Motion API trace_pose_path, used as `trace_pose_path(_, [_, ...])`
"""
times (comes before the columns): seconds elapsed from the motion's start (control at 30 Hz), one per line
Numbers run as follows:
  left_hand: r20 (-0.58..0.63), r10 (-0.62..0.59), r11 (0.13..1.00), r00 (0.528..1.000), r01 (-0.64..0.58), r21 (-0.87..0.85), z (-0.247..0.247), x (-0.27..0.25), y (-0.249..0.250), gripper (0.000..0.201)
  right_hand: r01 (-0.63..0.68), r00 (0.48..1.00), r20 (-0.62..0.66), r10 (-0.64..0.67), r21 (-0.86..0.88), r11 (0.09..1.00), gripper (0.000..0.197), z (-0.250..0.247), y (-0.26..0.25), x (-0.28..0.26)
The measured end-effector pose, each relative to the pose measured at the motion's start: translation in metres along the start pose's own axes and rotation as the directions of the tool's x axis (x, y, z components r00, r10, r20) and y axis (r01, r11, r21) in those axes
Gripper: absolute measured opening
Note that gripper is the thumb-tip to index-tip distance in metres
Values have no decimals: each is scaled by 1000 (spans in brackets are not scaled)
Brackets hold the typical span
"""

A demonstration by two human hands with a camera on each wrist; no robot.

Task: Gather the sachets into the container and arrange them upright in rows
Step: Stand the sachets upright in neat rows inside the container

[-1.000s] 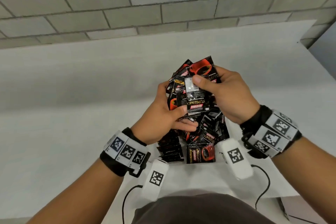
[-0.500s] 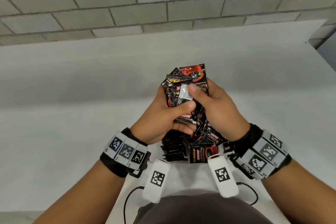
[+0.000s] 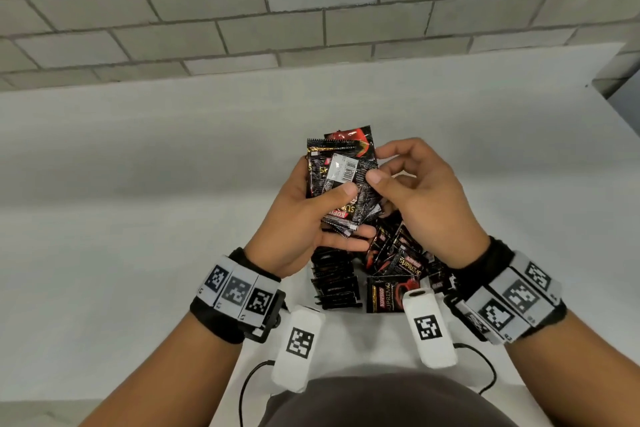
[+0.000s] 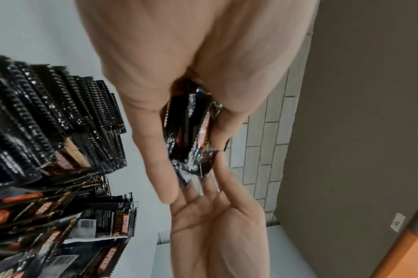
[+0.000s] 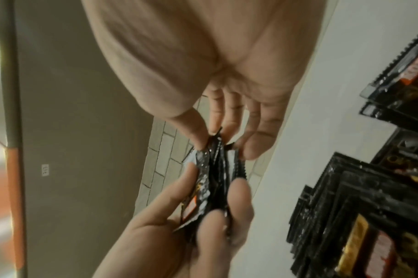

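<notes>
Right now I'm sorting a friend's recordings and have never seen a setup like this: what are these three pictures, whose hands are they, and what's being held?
No machine here: a person works with bare hands, wearing a camera on the head and one on each wrist. The patterned bands on the wrists are part of that rig.

The head view looks down at both hands over a white table. The left hand grips a bundle of sachets, black with red print. The right hand pinches the bundle's edge between thumb and fingers.

The left wrist view looks along the left hand's fingers, the right wrist view along the right hand's; each shows the same bundle from below.

Beneath the hands, a row of upright sachets stands beside a loose heap of sachets. The container's walls I cannot make out.
</notes>
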State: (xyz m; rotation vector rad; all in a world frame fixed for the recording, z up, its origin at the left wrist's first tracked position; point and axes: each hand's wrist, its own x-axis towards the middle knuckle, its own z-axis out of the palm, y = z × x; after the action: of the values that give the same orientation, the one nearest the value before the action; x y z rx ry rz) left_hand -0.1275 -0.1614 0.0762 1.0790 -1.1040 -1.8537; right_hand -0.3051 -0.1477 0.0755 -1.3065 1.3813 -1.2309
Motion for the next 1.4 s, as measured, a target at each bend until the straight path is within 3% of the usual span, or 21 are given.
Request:
trace_pose_path(0.1, [19,-7,1000,1000,7,24,-3,-2,0,49,42,999,28,-39,-96,994,28,-7,0,0])
trace_pose_path(0.2, [59,-47,998,997,49,-42,-7,-4,0,52,-21,997,66,27,-102,995,16,-13,2,1])
trace_pose_path(0.27, [40,-67,992,997,71,-103,-10,-4,0,50,-22,994,101,39,-165,986,9,-18,2,0])
trace_pose_path(0.43, [-35,-66,997,997,64,-54,-12,-4,-6,35,-29,979,185,86,-290,957,16,-22,1,-5])
trace_pose_path(0.53, [-88,-54,997,995,49,-65,-12,-4,-10,30,-7,1000,22,11,-161,987,13,-28,-5,-2])
trace_pose_path(0.6, [-96,-61,995,993,54,-81,-12,-5,-10,29,141,973,-190,-128,52,989,12,-33,-15,0])
trace_pose_path(0.67, [-82,-74,993,994,66,-101,-12,-6,-10,33,334,917,-265,-298,104,937,18,-35,-22,-2])
trace_pose_path(0.7, [-68,-79,991,995,71,-112,-11,-6,-10,34,402,895,-222,-386,33,915,22,-33,-22,-4])
trace_pose_path(0.77, [-35,-87,986,996,81,-142,-9,-8,-8,39,510,858,20,-514,-168,844,26,-29,-14,-10])
trace_pose_path(0.83, [-16,-82,981,996,78,-178,-7,-9,-6,42,583,812,265,-521,-321,746,26,-28,1,-16])
trace_pose_path(0.9, [-39,-69,980,997,61,-190,-8,-8,-5,40,609,787,385,-482,-354,710,29,-31,10,-20])
trace_pose_path(0.97, [-62,-62,983,996,50,-179,-11,-8,-6,38,581,805,380,-454,-356,732,24,-31,11,-20])
trace_pose_path(1.07, [-49,-62,990,997,55,-130,-12,-9,-6,44,484,874,265,-408,-394,781,15,-23,9,-17])
trace_pose_path(1.13, [-24,-53,995,998,51,-86,-12,-10,-6,50,374,924,232,-304,-391,841,42,-19,6,-14])
trace_pose_path(1.23, [4,-43,998,999,43,-38,-13,-11,-6,52,263,948,273,-161,-394,881,71,-19,-1,-8])
trace_pose_path(1.33, [-7,-30,1000,1000,30,-2,-18,-12,-6,52,132,967,255,-31,-392,910,67,-21,-5,0])
trace_pose_path(1.4, [-52,0,1000,999,1,29,-25,-12,-6,50,80,984,177,-16,-361,929,52,-25,-6,5])
